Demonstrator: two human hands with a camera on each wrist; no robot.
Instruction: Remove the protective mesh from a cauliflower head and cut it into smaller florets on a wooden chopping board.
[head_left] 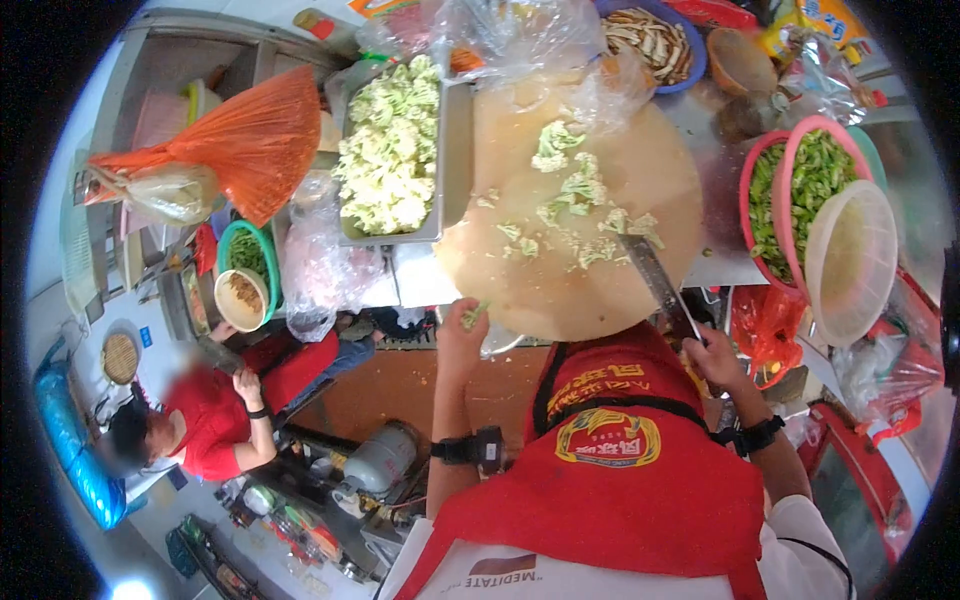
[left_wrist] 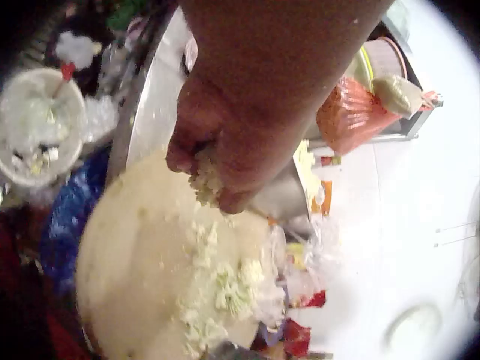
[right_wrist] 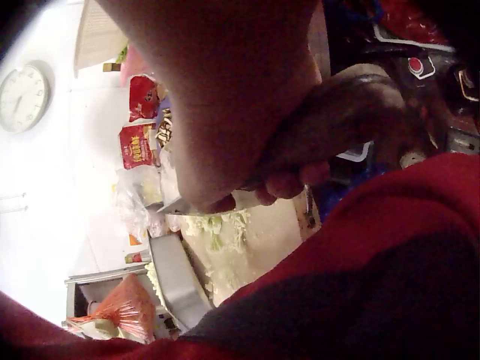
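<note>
At the near left edge of the round cutting board [head_left: 480, 275], my left hand [head_left: 458, 345] holds a small cauliflower floret [head_left: 471, 317]. In the left wrist view the floret [left_wrist: 204, 182] sticks out between curled fingers, over the board. My right hand [head_left: 713, 357] grips a cleaver by its handle; the cleaver's blade [head_left: 655, 280] slants over the board's right side, its tip near loose cauliflower bits. Larger cauliflower pieces [head_left: 582, 185] lie mid-board. Left of the board stands a metal tray [head_left: 456, 150] heaped with cauliflower florets [head_left: 390, 150]. In the right wrist view the hand [right_wrist: 225, 150] hides most of the cleaver.
Baskets of chopped green vegetables [head_left: 825, 180] and a white plastic bowl [head_left: 852, 262] stand at the right. A blue bowl [head_left: 690, 75] of brown slices sits behind the board. Left are an orange bag [head_left: 265, 140] and a green-rimmed basket [head_left: 268, 245]. Another person [head_left: 225, 420] works further left.
</note>
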